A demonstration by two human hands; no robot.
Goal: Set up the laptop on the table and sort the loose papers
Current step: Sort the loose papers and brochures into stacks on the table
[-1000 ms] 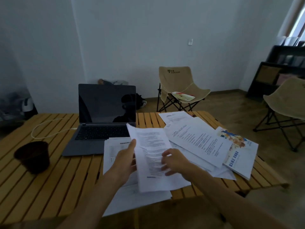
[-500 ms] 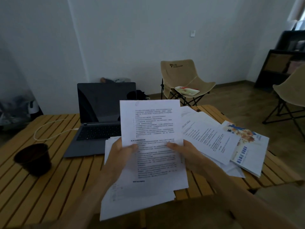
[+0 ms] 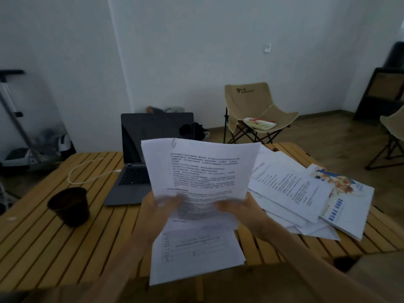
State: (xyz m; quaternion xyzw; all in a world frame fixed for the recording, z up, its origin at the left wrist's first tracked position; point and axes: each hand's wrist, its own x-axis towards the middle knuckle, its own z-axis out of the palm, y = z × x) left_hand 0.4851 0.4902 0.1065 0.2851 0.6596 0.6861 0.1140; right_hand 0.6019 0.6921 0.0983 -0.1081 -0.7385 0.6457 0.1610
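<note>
A clipped sheaf of printed papers (image 3: pixel 201 169) is held upright above the wooden slat table (image 3: pixel 54 248). My left hand (image 3: pixel 160 206) grips its lower left edge and my right hand (image 3: pixel 238 206) grips its lower right edge. Behind the sheaf an open grey laptop (image 3: pixel 140 149) stands with a dark screen, partly hidden by the paper. Under my hands a small stack of sheets (image 3: pixel 196 248) lies flat near the table's front edge. To the right a spread pile of loose papers (image 3: pixel 290 189) lies with a colourful booklet (image 3: pixel 347 202) at its right end.
A dark cup (image 3: pixel 71 205) stands on the table's left part. A white cable (image 3: pixel 87 173) loops from the laptop's left side. Beyond the table a beige folding chair (image 3: pixel 255 110) holds a plate; another chair (image 3: pixel 393 136) and a dark shelf (image 3: pixel 384 90) are at the right.
Both hands have lifted the clipped sheaf from lying tilted over the stack to upright in front of the laptop. The view has tilted upward.
</note>
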